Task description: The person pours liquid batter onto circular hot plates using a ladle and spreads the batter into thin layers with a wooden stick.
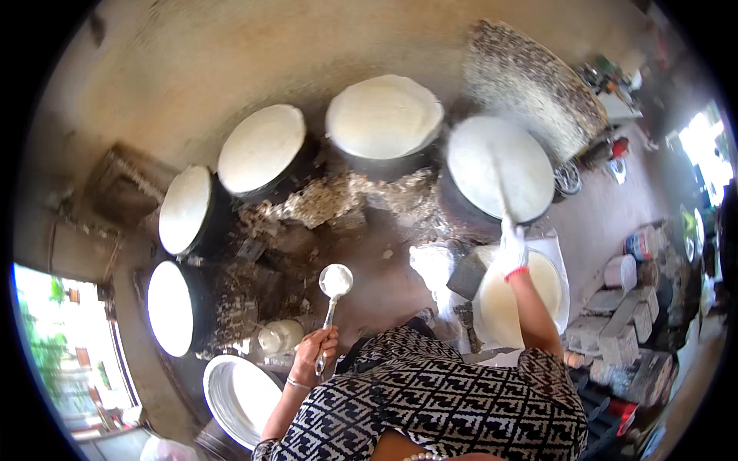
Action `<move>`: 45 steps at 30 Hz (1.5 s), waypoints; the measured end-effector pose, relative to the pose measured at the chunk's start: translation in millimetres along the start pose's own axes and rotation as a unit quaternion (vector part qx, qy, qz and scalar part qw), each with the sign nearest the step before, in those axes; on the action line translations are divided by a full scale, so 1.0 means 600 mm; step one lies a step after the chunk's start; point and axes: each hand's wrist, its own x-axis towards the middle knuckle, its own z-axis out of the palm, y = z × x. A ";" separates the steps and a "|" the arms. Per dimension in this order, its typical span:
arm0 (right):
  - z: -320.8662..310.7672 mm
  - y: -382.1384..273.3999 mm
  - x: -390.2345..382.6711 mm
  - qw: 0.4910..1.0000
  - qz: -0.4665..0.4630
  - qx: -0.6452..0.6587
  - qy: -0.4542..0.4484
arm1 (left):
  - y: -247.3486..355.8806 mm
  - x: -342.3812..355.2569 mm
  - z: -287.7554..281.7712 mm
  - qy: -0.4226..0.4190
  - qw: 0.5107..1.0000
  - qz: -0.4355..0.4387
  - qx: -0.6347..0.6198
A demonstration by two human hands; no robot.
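Observation:
My bare left hand (317,349) is closed around the handle of a ladle (335,281), whose bowl has white liquid or residue in it. The ladle is held up in front of my body, apart from the pots. My right hand (513,244), in a white glove with a red cuff, grips a long thin stick (500,180). That stick reaches over the pale round top of the right-hand pot (477,157), where steam blurs it; I cannot tell whether it touches. Below my right forearm is a wide vessel of creamy liquid (547,280).
Several more dark pots with pale round tops, such as the middle one (384,115), curve leftward along a rough clay stove (330,200). A white basin (242,399) is at lower left, beside a small pale pot (280,336). Bricks (619,330) are stacked at right.

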 end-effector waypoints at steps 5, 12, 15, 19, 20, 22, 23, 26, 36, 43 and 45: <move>-0.003 -0.284 -0.131 0.978 -0.150 0.079 -0.124 | 0.019 -0.019 -0.029 -0.003 0.998 0.063 0.010; 0.010 -0.707 -0.193 0.941 -0.175 0.247 -0.149 | 0.059 -0.006 -0.046 0.024 0.976 0.168 0.140; -0.016 -0.769 -0.196 0.904 -0.178 0.282 -0.268 | 0.087 -0.019 -0.052 -0.004 0.975 0.189 0.112; 0.030 -0.714 -0.139 0.902 -0.122 0.371 -0.181 | 0.148 -0.057 -0.015 -0.040 0.986 0.157 0.052; 0.061 -0.675 -0.117 0.913 -0.095 0.366 -0.154 | 0.166 -0.068 0.000 -0.045 0.988 0.147 0.012; 0.094 -0.595 -0.063 0.942 -0.046 0.304 -0.133 | 0.198 -0.091 0.019 -0.067 0.987 0.141 -0.044; 0.111 -0.553 -0.028 0.969 -0.068 0.227 -0.067 | 0.213 -0.116 0.037 -0.058 0.985 0.161 -0.038; 0.155 -0.425 0.103 0.989 0.042 0.142 0.028 | 0.242 -0.151 0.047 -0.140 0.960 0.222 -0.097; 0.325 -0.113 0.553 0.895 0.307 0.294 0.131 | 0.297 -0.062 0.098 0.144 0.955 0.229 -0.119; 0.304 -0.227 0.608 0.866 0.298 0.398 -0.045 | 0.302 -0.055 0.077 0.136 0.946 0.246 -0.162; 0.289 -0.289 0.585 0.830 0.211 0.514 0.055 | 0.298 -0.060 0.081 0.158 0.933 0.276 -0.167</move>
